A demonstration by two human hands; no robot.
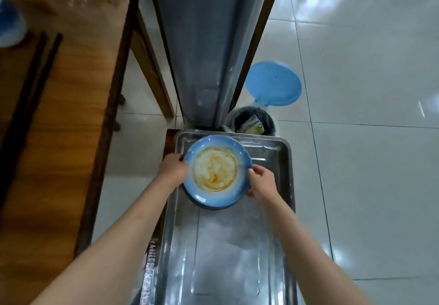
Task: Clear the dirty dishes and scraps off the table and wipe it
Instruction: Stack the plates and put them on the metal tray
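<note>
Over the far end of the steel tray (228,252), both hands hold a blue plate (216,172) w/ brown sauce smeared across its middle. The left hand (174,169) grips the rim on one side and the right hand (262,182) curls round the opposite rim, thumb on top. Two-sided hold probably keeps the plate level so the sauce doesn't run. Can't tell if the plate already touches the tray floor or sits just above it (a dark shadow or maybe a second dish edge shows beneath).

Same head view, further out: the tray sits beside the wooden table (71,119), apart from it, likely as the collecting spot for dirty dishes. Just beyond the tray stands an open bin (251,120), its blue lid (273,83) flipped up, handy for scraps. On the table a pair of dark chopsticks (31,76) lies near a blurred blue-and-white thing at the left edge, so clearing isn't done & wiping likely comes later.
</note>
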